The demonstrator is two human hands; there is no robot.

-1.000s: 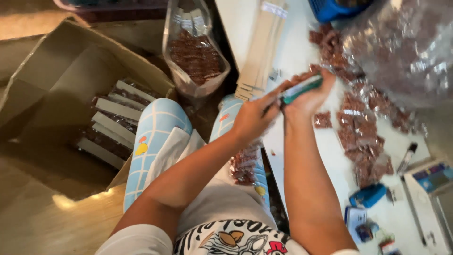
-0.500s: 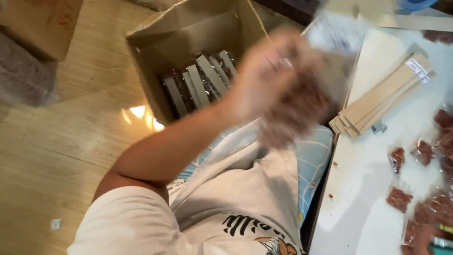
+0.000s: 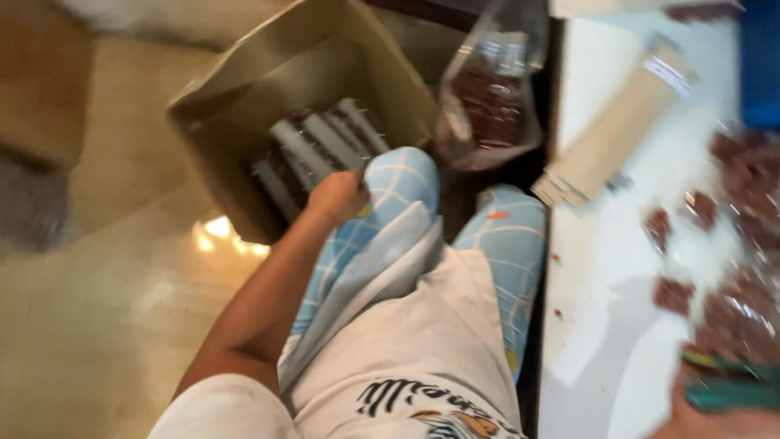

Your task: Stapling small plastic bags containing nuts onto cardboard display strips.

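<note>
The white table (image 3: pixel 617 325) lies far to the right of the left hand (image 3: pixel 337 197). The open cardboard box (image 3: pixel 244 89) stands on the floor, directly beyond and under this hand. Inside it, grey-topped packets (image 3: pixel 313 146) lie in a row, just in front of the knuckles. The hand is curled closed at the box edge; whether it pinches something, I cannot tell. A clear bag of brown pieces (image 3: pixel 487 97) stands to its right. The right hand (image 3: pixel 715 419) shows only partly at the bottom corner, beside a green tool (image 3: pixel 727 394); its grip is not clear.
</note>
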